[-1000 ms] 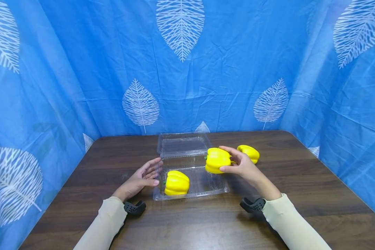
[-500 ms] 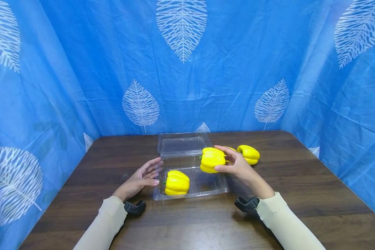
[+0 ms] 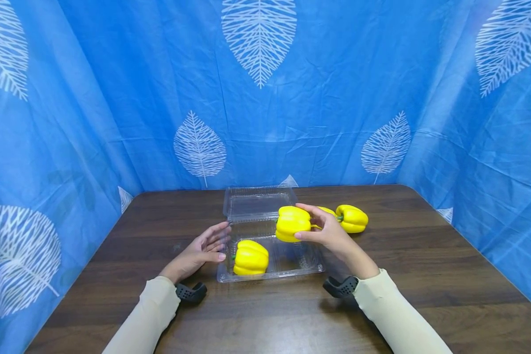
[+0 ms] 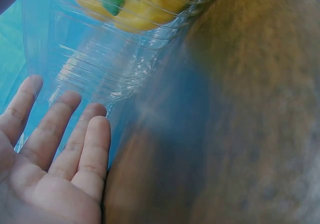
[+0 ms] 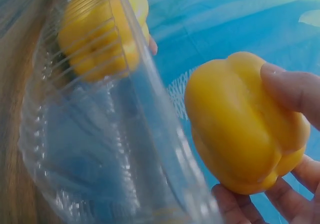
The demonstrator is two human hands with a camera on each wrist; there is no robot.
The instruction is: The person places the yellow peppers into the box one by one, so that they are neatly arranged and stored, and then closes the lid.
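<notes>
Head view: right hand (image 3: 329, 235) grips a yellow pepper (image 3: 292, 223) between thumb and fingers, above the clear clamshell tray (image 3: 292, 265). Second pepper (image 3: 250, 257) lies in the tray at its 9 o'clock end. Third pepper (image 3: 353, 218) sits on the table (image 3: 425, 275), at 2 o'clock from the tray. Left hand (image 3: 201, 250) rests with straight fingers against the tray's 9 o'clock wall.

Left wrist view: fingers (image 4: 80, 149) straight, spread, beside the tray wall (image 4: 105, 69).

Right wrist view: fingertips (image 5: 295, 91) pinch the held pepper (image 5: 240, 124).
</notes>
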